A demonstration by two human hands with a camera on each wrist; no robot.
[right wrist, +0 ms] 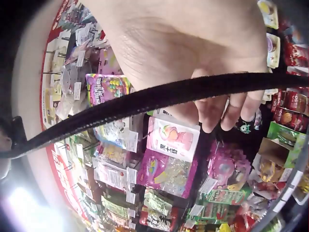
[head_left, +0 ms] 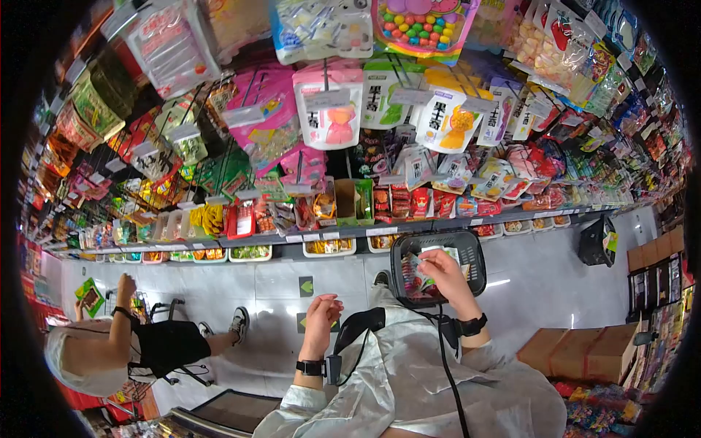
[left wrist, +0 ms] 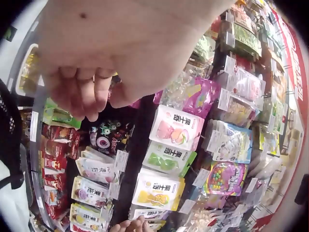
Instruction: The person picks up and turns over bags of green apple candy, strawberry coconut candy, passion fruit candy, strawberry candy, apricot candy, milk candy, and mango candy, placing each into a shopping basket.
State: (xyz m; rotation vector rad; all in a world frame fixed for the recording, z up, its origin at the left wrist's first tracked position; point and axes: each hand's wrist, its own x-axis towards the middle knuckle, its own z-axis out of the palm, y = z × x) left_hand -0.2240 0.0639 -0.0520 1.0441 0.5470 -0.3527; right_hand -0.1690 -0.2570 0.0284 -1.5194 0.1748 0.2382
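Note:
My left hand (head_left: pixel 322 321) hangs in front of my body with fingers loosely bent and nothing in them; the left wrist view shows the same hand (left wrist: pixel 104 63) before the racks. Over a dark shopping basket (head_left: pixel 475 271) my right hand (head_left: pixel 447 280) is raised, its fingers loosely bent. No held item shows in the right hand (right wrist: pixel 212 63) in the right wrist view, where a black strap (right wrist: pixel 145 99) crosses the picture. Packets (head_left: pixel 418 286) lie inside the basket, partly covered by that hand. Pink-and-white (head_left: pixel 328 109) and yellow-and-white (head_left: pixel 451 120) pouches hang on hooks ahead.
A long shelf edge (head_left: pixel 292 239) with small trays below runs across the front. Another person (head_left: pixel 109 343) with a cart stands at the left, holding a green packet (head_left: pixel 89 297). Cardboard boxes (head_left: pixel 584 350) stand at the right, and a black bin (head_left: pixel 597 241) farther back.

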